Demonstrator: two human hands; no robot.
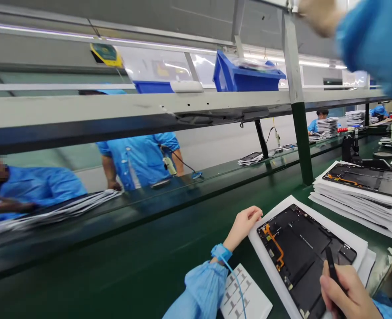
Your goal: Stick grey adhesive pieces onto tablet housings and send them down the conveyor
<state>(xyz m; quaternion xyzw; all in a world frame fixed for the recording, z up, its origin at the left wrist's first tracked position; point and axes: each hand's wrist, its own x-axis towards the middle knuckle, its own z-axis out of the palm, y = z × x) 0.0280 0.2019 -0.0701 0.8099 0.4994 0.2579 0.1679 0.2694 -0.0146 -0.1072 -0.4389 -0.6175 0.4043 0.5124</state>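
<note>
An opened tablet (302, 252), black inside with an orange flex cable, lies in a white foam tray (358, 243) on the green bench. My left hand (244, 226) rests at the tray's far-left corner, fingers curled against its edge. My right hand (345, 294) is closed around a thin black stylus-like tool (331, 266) whose tip points onto the tablet's lower right area. A blue wrist strap (221, 252) with a coiled cord circles my left wrist. A white sheet of small labels (244, 299) lies beside my left forearm.
A stack of white trays (358, 201) topped by another opened tablet (369, 179) stands at the right. A dark conveyor (123, 230) runs across the bench. Blue bins (245, 73) sit on the overhead shelf. People in blue coats work across the line, and a blurred blue sleeve (375, 40) crosses the top right.
</note>
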